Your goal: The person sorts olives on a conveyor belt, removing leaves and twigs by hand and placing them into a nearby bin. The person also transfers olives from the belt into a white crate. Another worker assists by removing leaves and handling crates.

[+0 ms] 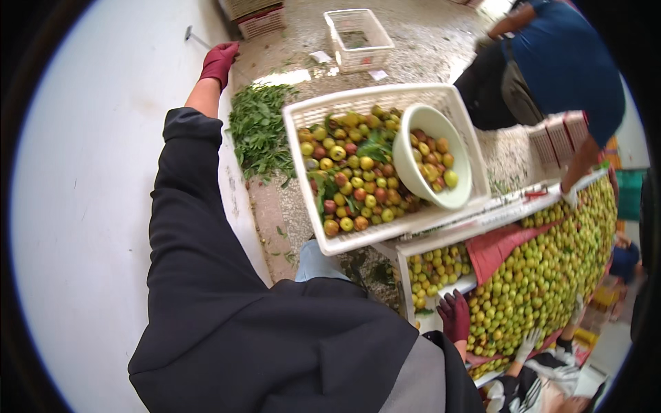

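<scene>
My left hand (221,63), in a dark red glove, is stretched far out along the white wall, close to a metal hook (195,37). Its fingers are curled, and whether they hold anything is hidden. In a matching glove, my right hand (454,316) rests at the white edge of the sorting table (457,285), fingers slightly apart, with no fruit visible in it. Yellow-green jujubes (532,268) cover the table around it. Before me stands a white plastic crate (304,170) of green and reddish-brown jujubes (356,180). A pale green bowl (405,149) holding more jujubes tilts inside it.
Cut green leaves (261,126) lie heaped by the wall. Beyond them are a white basket (361,59) and stacked cartons (261,20). A person in blue (568,62) bends at the table's far side. Another worker's white-gloved hand (528,343) touches the fruit. Red cloth (488,253) crosses the table.
</scene>
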{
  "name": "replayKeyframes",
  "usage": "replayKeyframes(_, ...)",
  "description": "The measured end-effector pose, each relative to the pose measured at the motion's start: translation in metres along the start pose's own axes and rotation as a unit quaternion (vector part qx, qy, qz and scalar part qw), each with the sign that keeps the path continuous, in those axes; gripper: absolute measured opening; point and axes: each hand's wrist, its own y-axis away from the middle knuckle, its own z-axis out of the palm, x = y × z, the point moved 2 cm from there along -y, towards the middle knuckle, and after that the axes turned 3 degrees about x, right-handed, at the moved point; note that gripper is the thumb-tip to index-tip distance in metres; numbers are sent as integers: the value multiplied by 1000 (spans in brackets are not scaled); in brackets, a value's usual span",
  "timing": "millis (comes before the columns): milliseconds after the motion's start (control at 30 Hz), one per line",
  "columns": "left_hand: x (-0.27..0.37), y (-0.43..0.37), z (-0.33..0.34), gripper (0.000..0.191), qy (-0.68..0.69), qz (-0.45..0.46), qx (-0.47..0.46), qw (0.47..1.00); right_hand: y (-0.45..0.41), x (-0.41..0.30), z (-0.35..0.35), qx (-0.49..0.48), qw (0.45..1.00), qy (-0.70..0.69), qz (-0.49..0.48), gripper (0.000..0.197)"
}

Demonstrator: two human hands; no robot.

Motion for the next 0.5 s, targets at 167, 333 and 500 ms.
replayKeyframes(167,120,112,121,39,49,153,-186,969,-1,49,-63,9,998,-57,-24,47)
replayKeyframes(333,156,336,288,34,64,162,-442,880,10,87,-130,104,985,-89,-108,44)
replayKeyframes(500,129,592,395,25,-61,324,-684,650,16,116,-208,184,957,-71,-214,38)
